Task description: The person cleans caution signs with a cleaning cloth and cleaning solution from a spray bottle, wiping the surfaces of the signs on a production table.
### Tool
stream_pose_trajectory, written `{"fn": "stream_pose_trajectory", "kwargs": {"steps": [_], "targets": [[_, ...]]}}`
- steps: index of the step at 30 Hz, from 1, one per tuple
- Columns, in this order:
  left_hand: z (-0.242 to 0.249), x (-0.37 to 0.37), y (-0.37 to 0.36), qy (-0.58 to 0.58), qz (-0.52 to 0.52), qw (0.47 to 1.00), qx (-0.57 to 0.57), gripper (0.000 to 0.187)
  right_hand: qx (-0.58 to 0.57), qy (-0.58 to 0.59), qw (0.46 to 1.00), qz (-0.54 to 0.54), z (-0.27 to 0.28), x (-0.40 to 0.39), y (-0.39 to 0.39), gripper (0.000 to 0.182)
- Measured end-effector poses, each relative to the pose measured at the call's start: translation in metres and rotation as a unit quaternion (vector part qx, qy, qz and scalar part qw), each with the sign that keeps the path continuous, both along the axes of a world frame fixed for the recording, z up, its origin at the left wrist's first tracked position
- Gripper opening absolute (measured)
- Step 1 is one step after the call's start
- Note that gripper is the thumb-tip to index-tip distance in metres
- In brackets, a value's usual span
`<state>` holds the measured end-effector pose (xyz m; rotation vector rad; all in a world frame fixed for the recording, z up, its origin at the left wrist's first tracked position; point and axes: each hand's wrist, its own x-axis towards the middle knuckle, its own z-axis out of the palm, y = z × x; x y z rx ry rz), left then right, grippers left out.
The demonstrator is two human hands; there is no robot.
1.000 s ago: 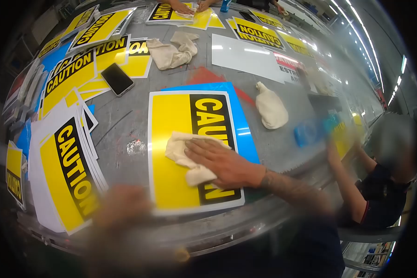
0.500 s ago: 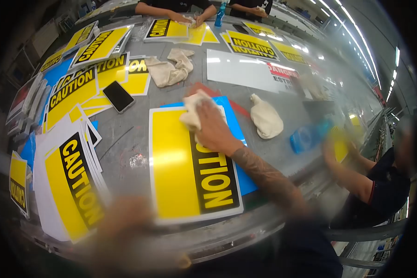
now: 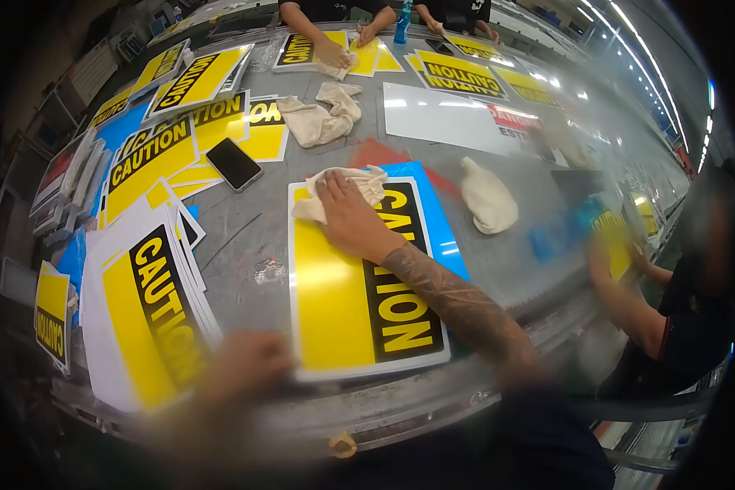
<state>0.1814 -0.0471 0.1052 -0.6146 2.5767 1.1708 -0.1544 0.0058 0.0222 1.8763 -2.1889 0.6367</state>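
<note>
the sign (image 3: 331,286), yellow with a black lettered band and white rim, lies beside the tabletop's (image 3: 249,245) near edge, grey surface showing to its left. the right grip (image 3: 353,216) holds a cloth (image 3: 309,209) against its far end; whether the blurred left grip (image 3: 249,363) is closed, i cannot tell.

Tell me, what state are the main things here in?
Right hand: extended over a cloth
That cloth: rumpled
Left hand: blurred, grip unclear
Middle caution sign: flat, partly covered
Blue sheet: mostly under that sign
Phone: flat, screen dark
Far cloth: crumpled
Right-side cloth: bunched up
Far blue bottle: upright
Near-left sheets: stacked unevenly
</note>
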Motion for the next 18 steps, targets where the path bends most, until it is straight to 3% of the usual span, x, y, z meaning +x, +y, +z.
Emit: {"fn": "stream_pose_trajectory", "kwargs": {"steps": [1, 4, 5, 7, 8, 10, 12, 13, 14, 15, 17, 18], "targets": [[-0.003, 0.001, 0.0, 0.003, 0.006, 1.0, 0.002, 0.031, 0.001, 0.023, 1.0, 0.005, 0.002, 0.002, 0.001, 0.068], [-0.004, 0.003, 0.0, 0.021, 0.002, 1.0, -0.014, 0.03, 0.035, -0.053, 0.995, 0.074, 0.014, -0.018, 0.01, 0.067], [-0.003, 0.003, 0.0, 0.028, -0.006, 0.999, -0.022, 0.03, -0.03, -0.135, 0.988, 0.065, -0.003, -0.042, 0.011, 0.063], [-0.006, 0.004, 0.0, 0.019, 0.013, 1.0, -0.003, 0.03, 0.034, -0.125, 0.989, -0.068, 0.02, -0.088, 0.027, 0.048], [-0.007, 0.006, 0.0, 0.015, 0.024, 1.0, 0.006, 0.03, 0.042, -0.047, 0.991, -0.122, 0.033, -0.11, 0.04, 0.05], [-0.011, 0.007, -0.003, 0.038, -0.001, 0.999, -0.007, 0.031, -0.09, 0.177, 0.965, -0.174, 0.03, -0.147, 0.072, 0.045], [-0.014, 0.005, -0.006, 0.045, -0.016, 0.999, -0.024, 0.031, -0.14, 0.052, 0.961, -0.231, 0.046, -0.174, 0.103, 0.039], [-0.014, 0.004, -0.006, 0.036, -0.023, 0.999, -0.033, 0.031, -0.162, -0.107, 0.959, -0.207, 0.085, -0.155, 0.12, 0.04], [-0.014, 0.004, -0.006, 0.025, -0.033, 0.998, -0.042, 0.031, -0.187, -0.105, 0.961, -0.177, 0.091, -0.165, 0.141, 0.036], [-0.012, 0.006, -0.007, 0.05, -0.057, 0.996, -0.04, 0.031, -0.198, -0.23, 0.932, -0.198, 0.104, -0.158, 0.152, 0.038], [-0.007, 0.011, -0.01, 0.102, -0.11, 0.987, -0.05, 0.027, -0.227, -0.461, 0.826, -0.234, 0.14, -0.134, 0.183, 0.04], [-0.009, 0.013, -0.011, 0.128, -0.122, 0.982, -0.064, 0.024, -0.253, -0.57, 0.761, -0.181, 0.146, -0.123, 0.196, 0.042]]}}
